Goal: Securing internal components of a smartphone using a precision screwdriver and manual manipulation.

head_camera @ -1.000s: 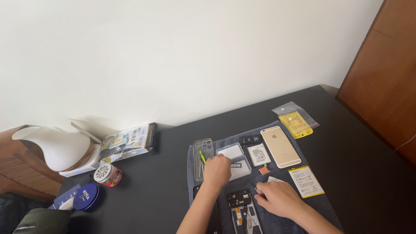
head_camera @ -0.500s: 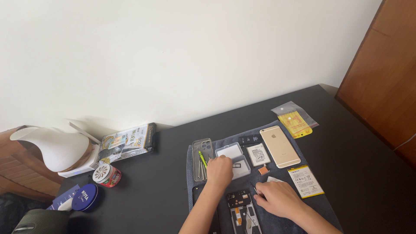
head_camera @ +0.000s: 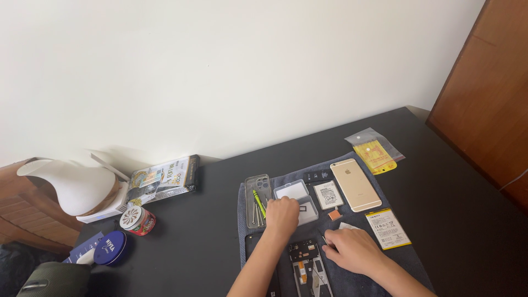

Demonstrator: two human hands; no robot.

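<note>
Left hand (head_camera: 281,215) has slid a bit up and left since the earlier frames, now sitting over the left edge of the small clear plastic parts tray (head_camera: 297,199), knuckles up, fingers curled together; cannot tell whether they pinch anything underneath. Right hand (head_camera: 355,251) is about where it was, resting on the grey work mat (head_camera: 385,250) just right of the opened phone chassis (head_camera: 308,267), fingers bunched around what looks like a thin dark tool tip; too small to be sure. Camera view barely shifted. Chassis lies near the bottom edge, between the two forearms, long axis running roughly toward and away from the person, top end pointing at the tray, insides facing up. Left of the left hand, a green-handled screwdriver (head_camera: 258,202) and thin metal tools lie on a clear phone case (head_camera: 256,184), long axes also pointing away from the person, slightly tilted left. Gold phone (head_camera: 355,184) lies back-up on the mat, tilted up-left; a phone battery (head_camera: 388,227) with a yellow stripe lies just below it, right of the right hand. Clear bag with yellow insert (head_camera: 375,147) sits off the mat, upper right. Far left on the black table (head_camera: 209,220): a blue round tin (head_camera: 110,247), a small red tin (head_camera: 138,220), a white lamp-like object (head_camera: 74,186).
</note>
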